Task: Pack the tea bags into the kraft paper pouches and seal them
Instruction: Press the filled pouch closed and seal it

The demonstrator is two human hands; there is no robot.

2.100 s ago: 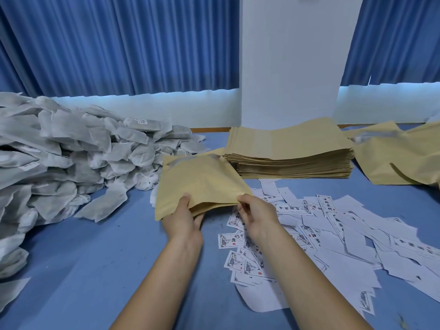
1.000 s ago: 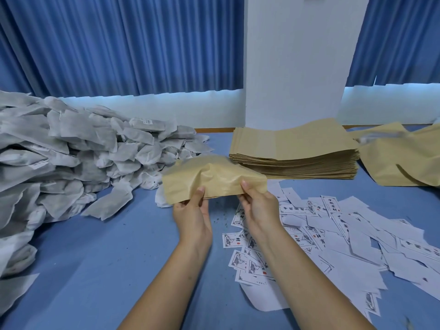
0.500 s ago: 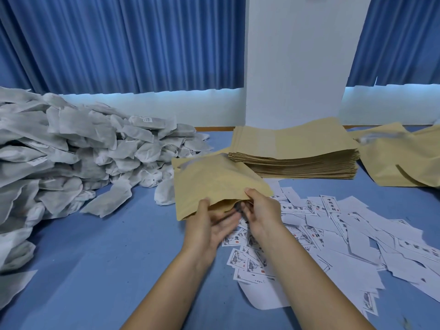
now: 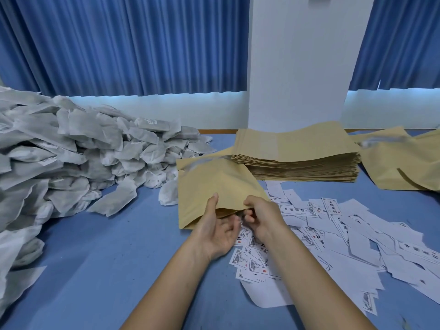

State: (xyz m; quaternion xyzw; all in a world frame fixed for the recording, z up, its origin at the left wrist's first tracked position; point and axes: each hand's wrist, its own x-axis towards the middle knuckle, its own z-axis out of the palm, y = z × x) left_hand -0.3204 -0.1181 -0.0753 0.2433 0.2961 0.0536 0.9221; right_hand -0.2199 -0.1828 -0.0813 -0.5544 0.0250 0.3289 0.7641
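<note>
The left hand (image 4: 215, 231) and right hand (image 4: 263, 217), close together, pinched the pouch (image 4: 214, 184) by its near edge, probably spreading it. The tea bags (image 4: 71, 158) waited at 9 o'clock.

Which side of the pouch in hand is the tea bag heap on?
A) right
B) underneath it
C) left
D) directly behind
C: the tea bags are heaped left of the held pouch, while the stack and labels lie to its right.

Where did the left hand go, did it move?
Yes. The left hand slid right along the pouch and its near edge, toward the scattered paper labels.
</note>
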